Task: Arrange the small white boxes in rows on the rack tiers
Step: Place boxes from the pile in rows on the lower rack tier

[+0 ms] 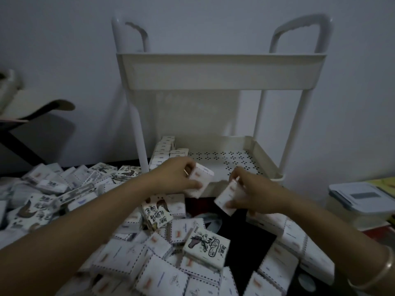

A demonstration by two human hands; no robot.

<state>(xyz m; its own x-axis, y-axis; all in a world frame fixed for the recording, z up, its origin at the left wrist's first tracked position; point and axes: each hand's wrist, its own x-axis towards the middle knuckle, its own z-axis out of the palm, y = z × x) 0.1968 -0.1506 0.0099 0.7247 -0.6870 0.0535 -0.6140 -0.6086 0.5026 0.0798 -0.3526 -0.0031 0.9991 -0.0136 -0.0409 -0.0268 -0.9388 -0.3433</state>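
A dim room is shown from the head camera, with a plain pale wall [64,50] behind and a dark floor surface [245,238] below, largely buried. Against the wall a white two-tier plastic rack with rounded tube posts [139,135] is seen. No boxes are visible in its upper tier [220,71], a shallow tray with smooth solid walls, though its floor is hidden from this angle.

The lower tier [230,161], a tray perforated with a dotted hole pattern, is only just begun. A short row of small white boxes [164,148] is lined up along its left side, a second row is barely started beside it, and the rest of the perforated floor is bare.

And now both hands are found at the tier's front edge. One small white carton with a dashed printed border [202,178] is gripped by the left hand [177,178], fingers curled over its top and thumb underneath. A second box [228,197] is pinched, tilted, by the right hand [254,193], just in front of the tray lip. A gold-coloured bangle [382,272] is worn on the right wrist.

Across the foreground a big loose heap of the same cartons [149,263] is spread: flat-faced, sharp-cornered, cardboard by the look, some printed with dark cartoons. Most of the job is therefore judged left to do. A clear lidded plastic container [359,199] is seen at the right.
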